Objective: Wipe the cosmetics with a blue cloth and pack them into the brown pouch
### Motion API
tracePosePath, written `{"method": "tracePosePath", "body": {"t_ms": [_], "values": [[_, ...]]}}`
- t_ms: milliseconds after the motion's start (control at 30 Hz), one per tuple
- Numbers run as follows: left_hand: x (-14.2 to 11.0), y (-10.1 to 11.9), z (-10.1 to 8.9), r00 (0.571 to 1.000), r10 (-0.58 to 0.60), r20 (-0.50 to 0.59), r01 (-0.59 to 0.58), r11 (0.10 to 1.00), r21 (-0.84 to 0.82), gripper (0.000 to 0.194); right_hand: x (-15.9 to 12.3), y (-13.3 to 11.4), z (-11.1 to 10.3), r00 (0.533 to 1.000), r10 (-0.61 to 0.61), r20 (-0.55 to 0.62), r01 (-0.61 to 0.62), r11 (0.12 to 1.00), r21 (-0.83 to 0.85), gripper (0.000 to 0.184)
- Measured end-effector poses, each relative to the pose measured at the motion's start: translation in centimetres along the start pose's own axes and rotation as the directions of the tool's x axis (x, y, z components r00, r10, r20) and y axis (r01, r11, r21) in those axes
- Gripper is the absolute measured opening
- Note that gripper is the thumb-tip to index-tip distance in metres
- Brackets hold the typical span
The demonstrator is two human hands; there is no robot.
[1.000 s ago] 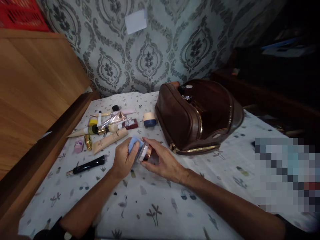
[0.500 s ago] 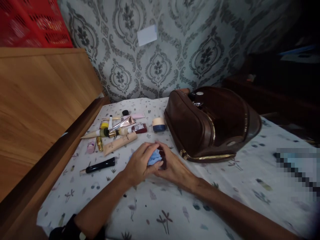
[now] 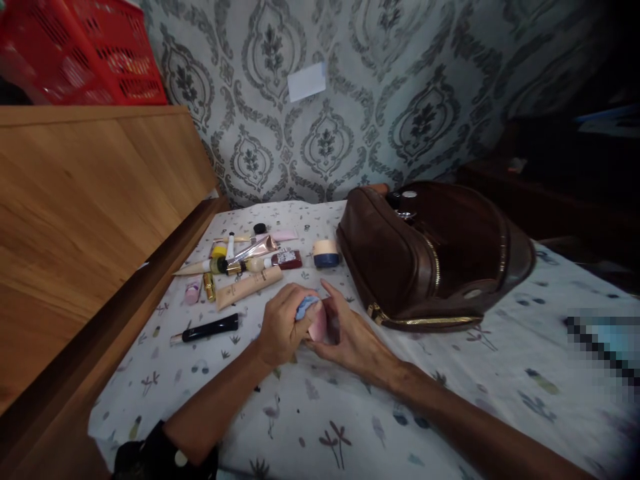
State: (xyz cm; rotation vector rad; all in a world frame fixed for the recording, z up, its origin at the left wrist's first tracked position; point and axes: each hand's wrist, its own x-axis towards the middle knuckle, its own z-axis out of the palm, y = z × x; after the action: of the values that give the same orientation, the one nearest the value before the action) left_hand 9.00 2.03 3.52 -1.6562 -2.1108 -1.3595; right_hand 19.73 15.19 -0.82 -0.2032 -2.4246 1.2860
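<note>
Over the front middle of the table my two hands meet. My left hand is closed on a crumpled blue cloth and presses it toward a pinkish, rounded object. My right hand curves round that object's far side, thumb and fingers at its edges; its exact kind is hard to make out. Left of my hands lie a black tube and a beige tube. Beyond them stands a jar with a cream top and dark blue base.
An open brown leather bag with gold zips stands at the right. Several cosmetics, including a dark red bottle and a small gold tube, lie at the left. A wooden panel rises beside the table, below a red basket.
The blue cloth now covers less, and more of the pinkish object shows between my hands. The view has shifted slightly, so the surroundings appear further right and lower.
</note>
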Motion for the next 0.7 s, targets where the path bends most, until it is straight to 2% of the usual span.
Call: {"method": "tracePosePath", "body": {"t_ms": [100, 200, 300, 467, 567, 700], "values": [[0.1, -0.2, -0.1, 0.998, -0.050, -0.038, 0.052, 0.997, 0.056, 0.028, 0.0, 0.5, -0.2, 1.000, -0.017, -0.021, 0.017, 1.000, -0.021, 0.091], [0.2, -0.4, -0.2, 0.991, -0.107, -0.079, 0.112, 0.992, 0.058, 0.027, 0.2, 0.5, -0.5, 0.999, -0.046, 0.015, 0.046, 0.999, 0.011, 0.086], [0.3, -0.6, -0.5, 0.977, -0.175, -0.124, 0.176, 0.984, 0.002, 0.025, 0.4, 0.0, -0.6, 0.998, -0.045, 0.051, 0.043, 0.998, 0.035, 0.085], [0.4, -1.2, -0.6, 0.939, -0.310, -0.150, 0.293, 0.948, -0.127, 0.031, 0.4, -1.1, -0.7, 0.999, 0.033, 0.035, -0.035, 0.999, 0.039, 0.061], [0.6, -1.5, -0.6, 0.927, -0.344, -0.148, 0.316, 0.931, -0.184, 0.034, 0.4, -1.4, -0.6, 1.000, 0.025, 0.004, -0.026, 0.988, 0.150, 0.056], [0.4, -1.4, -0.6, 0.948, -0.305, -0.088, 0.273, 0.925, -0.265, 0.040, 0.8, -1.1, -0.4, 0.997, 0.068, -0.040, -0.048, 0.926, 0.373, 0.059]]}}
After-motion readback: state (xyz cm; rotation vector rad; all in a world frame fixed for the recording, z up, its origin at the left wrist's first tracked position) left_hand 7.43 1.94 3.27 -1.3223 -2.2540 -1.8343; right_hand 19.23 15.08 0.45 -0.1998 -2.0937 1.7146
